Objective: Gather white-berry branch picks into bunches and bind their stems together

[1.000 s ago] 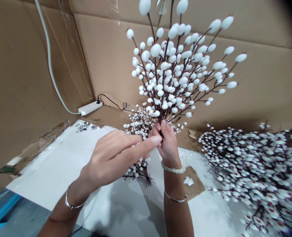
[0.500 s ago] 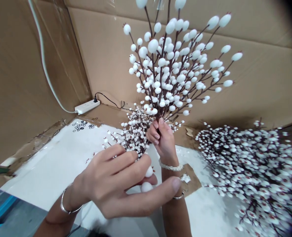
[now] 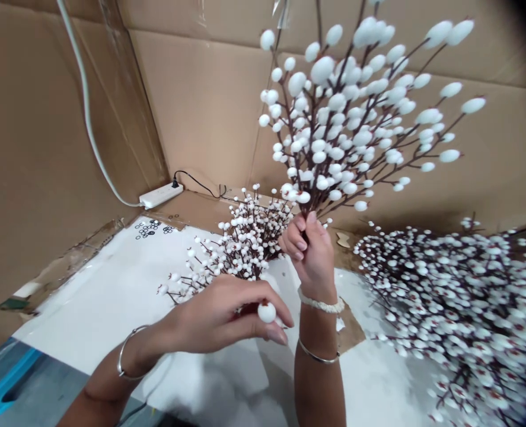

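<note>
My right hand [image 3: 312,256] is closed around the stems of a bunch of white-berry sprigs [image 3: 356,118], holding it upright above the table. My left hand [image 3: 220,317] is lower and nearer, its fingers curled over a smaller white-berry sprig [image 3: 231,249] that lies on the white sheet [image 3: 111,296]. One white berry [image 3: 267,312] shows between its thumb and fingers. Both wrists wear thin bangles; the right also has a white band.
A big heap of white-berry sprigs [image 3: 458,308] covers the right side. Cardboard walls [image 3: 200,107] enclose the back and left. A white power strip [image 3: 160,194] with cable lies in the far corner, small black rings [image 3: 149,228] near it. A blue edge [image 3: 0,391] shows at bottom left.
My left hand dropped from beside the right hand to the lying sprig and closed on it. The right hand shifted its bunch slightly to the right and up.
</note>
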Tool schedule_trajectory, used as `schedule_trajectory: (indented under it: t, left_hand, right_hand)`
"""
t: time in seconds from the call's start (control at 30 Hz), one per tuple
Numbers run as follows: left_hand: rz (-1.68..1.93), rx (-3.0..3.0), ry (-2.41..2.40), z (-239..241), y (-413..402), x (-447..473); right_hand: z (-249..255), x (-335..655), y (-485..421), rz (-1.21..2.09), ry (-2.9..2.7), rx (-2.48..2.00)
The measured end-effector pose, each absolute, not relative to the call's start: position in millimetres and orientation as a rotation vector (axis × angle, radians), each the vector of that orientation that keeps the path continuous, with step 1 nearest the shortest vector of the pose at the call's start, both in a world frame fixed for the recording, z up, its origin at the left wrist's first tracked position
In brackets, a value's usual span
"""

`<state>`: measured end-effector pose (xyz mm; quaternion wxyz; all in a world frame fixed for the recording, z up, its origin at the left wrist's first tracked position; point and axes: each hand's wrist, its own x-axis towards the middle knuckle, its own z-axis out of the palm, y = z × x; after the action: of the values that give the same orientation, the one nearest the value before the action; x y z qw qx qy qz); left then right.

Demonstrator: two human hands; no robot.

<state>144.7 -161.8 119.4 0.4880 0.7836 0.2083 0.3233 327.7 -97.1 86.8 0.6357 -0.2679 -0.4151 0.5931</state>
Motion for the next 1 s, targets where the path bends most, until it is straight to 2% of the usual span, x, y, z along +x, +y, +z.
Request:
schedule_trajectory:
  t: [0.2,0.53,1.0]
  left_hand:
    - [0.532,1.676,0.609,92,-171,176]
    - [0.493,1.794,0.992,-11,-158,240]
    - [0.399,2.045,1.504,-64,-104,308]
  right_hand:
    - [102,354,-114,1.258,-0.903,-0.553]
    - [116,404,-151,1.177,-0.897,-0.579]
    - [123,464,-182,1.054,-0.852,-0.538]
